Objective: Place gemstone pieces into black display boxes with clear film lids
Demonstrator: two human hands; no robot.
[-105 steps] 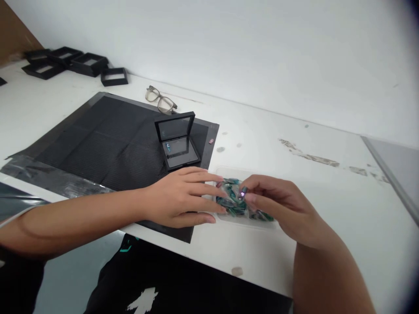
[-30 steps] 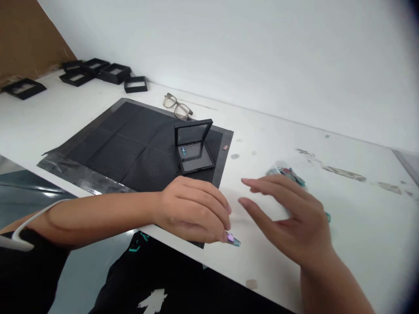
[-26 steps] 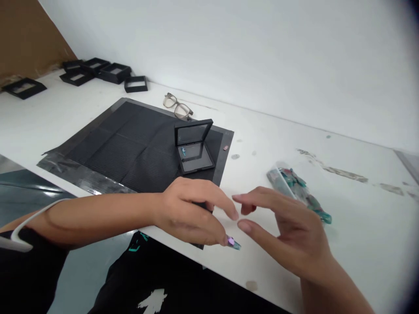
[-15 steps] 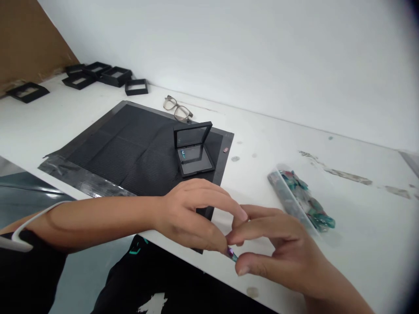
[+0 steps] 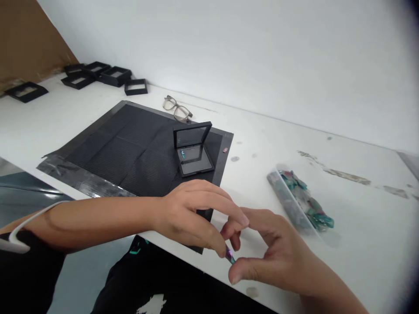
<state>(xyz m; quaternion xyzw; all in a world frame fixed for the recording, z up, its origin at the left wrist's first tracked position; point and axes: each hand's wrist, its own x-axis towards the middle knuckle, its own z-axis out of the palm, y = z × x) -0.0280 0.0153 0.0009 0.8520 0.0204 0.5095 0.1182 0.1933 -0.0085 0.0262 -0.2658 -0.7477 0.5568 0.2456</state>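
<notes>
A small shiny purple-teal piece [image 5: 230,254] shows between my hands near the table's front edge. My left hand [image 5: 199,216] holds it at its thumb tip, with the fingers bent over toward the other hand. The thumb of my right hand [image 5: 278,253] touches or nearly touches the lower end of the piece; its fingers are curved, and some are partly hidden behind the left fingertips. Beyond them an open black case [image 5: 196,160] with a raised clear-windowed lid stands on a black mat [image 5: 131,148], a small teal shiny piece [image 5: 182,154] inside it.
Eyeglasses [image 5: 177,109] lie behind the mat. A clear plastic box [image 5: 288,203] with teal wrapped pieces stands at the right. Several black frames [image 5: 116,76] sit at the back left. A small pink piece [image 5: 225,150] lies on the mat's right edge.
My right thumb has moved slightly left and down, and the right index finger has lifted away from the shiny piece. My left hand has hardly moved.
</notes>
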